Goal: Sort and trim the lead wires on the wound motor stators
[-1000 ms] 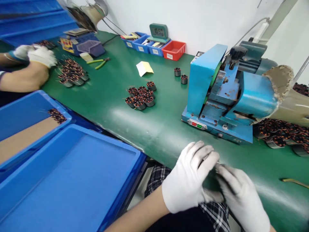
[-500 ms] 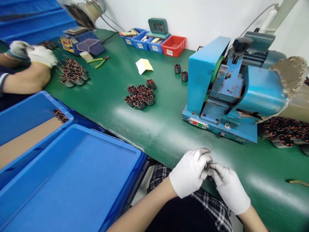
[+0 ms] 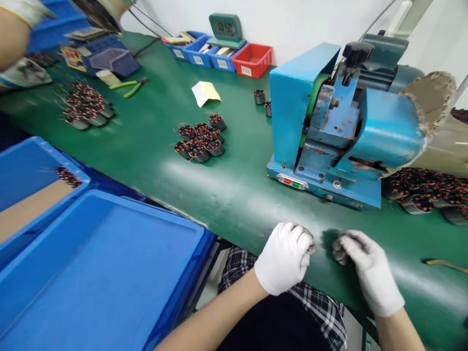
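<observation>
Since half a second ago, we are seeing that the two gloved hands, which were pressed together, are now apart, and the view is shifted a little so the bench things are sitting more to the left.

At the far left, a co-worker's arm [image 3: 12,29] is reaching in over the green table [image 3: 234,190], near a group of copper-wound stators [image 3: 86,105]. In front of it, two blue trays [image 3: 109,273] are standing beside the table edge; the farther one is holding a brown sheet and a few dark parts. Yellow-green cutters [image 3: 127,87] are lying near the back, and a folded paper [image 3: 205,92] is lying just behind a small cluster of stators [image 3: 199,139].

Low in the middle, the left hand [image 3: 283,258] is closed in a loose fist, and it is pinching a thin wire end [image 3: 316,245] between thumb and finger. Just to its right, the right hand [image 3: 365,265] is curled around a small dark part [image 3: 338,248], probably a stator, but it is blurred and mostly hidden. Both hands are hovering at the near edge of the table.

Behind them a blue machine [image 3: 329,131] is standing, and at the far right more stators [image 3: 427,192] are lying in a pile beside it.
</observation>
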`<state>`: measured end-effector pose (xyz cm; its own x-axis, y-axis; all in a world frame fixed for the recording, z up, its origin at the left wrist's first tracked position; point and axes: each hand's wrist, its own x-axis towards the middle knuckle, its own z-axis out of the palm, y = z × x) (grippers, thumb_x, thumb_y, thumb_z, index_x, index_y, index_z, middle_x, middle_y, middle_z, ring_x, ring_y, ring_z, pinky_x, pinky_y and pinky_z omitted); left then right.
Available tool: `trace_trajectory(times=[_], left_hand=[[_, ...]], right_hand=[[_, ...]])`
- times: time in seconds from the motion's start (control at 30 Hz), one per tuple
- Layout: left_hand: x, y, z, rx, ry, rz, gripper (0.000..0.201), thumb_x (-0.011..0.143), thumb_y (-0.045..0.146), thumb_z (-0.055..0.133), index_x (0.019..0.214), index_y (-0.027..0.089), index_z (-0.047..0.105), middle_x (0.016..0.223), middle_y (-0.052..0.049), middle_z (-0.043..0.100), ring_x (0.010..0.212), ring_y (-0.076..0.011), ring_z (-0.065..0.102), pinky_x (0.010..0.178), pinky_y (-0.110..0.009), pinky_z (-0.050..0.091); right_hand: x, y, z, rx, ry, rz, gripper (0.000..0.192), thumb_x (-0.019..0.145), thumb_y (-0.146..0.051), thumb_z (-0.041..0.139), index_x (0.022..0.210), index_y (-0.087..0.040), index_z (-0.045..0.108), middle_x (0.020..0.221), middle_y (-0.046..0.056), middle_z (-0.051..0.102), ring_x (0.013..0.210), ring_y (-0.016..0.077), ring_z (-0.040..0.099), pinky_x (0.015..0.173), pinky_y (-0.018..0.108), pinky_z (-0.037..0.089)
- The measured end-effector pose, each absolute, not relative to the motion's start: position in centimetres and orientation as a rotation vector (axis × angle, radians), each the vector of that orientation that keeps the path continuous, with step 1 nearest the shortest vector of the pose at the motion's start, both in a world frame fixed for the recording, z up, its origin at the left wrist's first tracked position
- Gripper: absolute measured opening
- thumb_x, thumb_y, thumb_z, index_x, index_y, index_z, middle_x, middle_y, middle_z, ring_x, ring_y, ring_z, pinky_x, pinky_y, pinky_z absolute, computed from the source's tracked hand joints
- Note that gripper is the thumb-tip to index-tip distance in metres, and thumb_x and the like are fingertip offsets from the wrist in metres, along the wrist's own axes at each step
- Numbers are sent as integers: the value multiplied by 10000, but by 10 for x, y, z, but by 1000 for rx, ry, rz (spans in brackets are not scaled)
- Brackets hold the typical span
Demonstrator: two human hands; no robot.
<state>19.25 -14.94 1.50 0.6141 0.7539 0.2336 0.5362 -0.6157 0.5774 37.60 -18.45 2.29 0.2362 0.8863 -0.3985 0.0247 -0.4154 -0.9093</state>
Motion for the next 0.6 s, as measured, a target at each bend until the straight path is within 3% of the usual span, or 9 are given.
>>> trace_trajectory(times=[0.1,0.2,0.43,0.53,0.6], left_hand=[[193,-151,14,2409,1044,665,133,732,115,429,848,136,491,906,-50,525,837,-192,416,754,-365,362],[194,-151,12,2434,1040,650,132,737,120,438,856,135,493,904,-54,519,840,-194,411,755,-366,363],[193,-152,11,2420,1025,668,102,775,138,446,870,142,481,952,-41,526,843,-187,402,750,-361,353],[192,-152,14,2397,1025,652,113,773,130,450,879,148,486,986,-32,531,873,-185,407,770,-356,349],[191,-152,16,2374,1021,604,124,771,123,455,885,153,492,1019,-23,531,897,-187,410,788,-356,347]], right_hand=[[358,-193,15,-1813,-1254,1204,272,740,-391,614,887,-163,631,863,60,634,770,154,581,718,262,450],[347,-194,7,-1918,-1274,982,240,754,-405,565,774,-181,650,797,44,639,719,159,578,697,277,444],[383,-185,14,-1852,-664,830,440,565,-463,714,802,-108,605,704,74,625,607,144,577,606,247,492],[381,-196,17,-1846,-935,949,400,655,-423,688,894,-115,600,840,97,641,708,159,607,686,275,509],[373,-203,17,-1802,-1304,851,294,758,-339,626,984,-157,578,972,80,621,852,156,599,798,297,487]])
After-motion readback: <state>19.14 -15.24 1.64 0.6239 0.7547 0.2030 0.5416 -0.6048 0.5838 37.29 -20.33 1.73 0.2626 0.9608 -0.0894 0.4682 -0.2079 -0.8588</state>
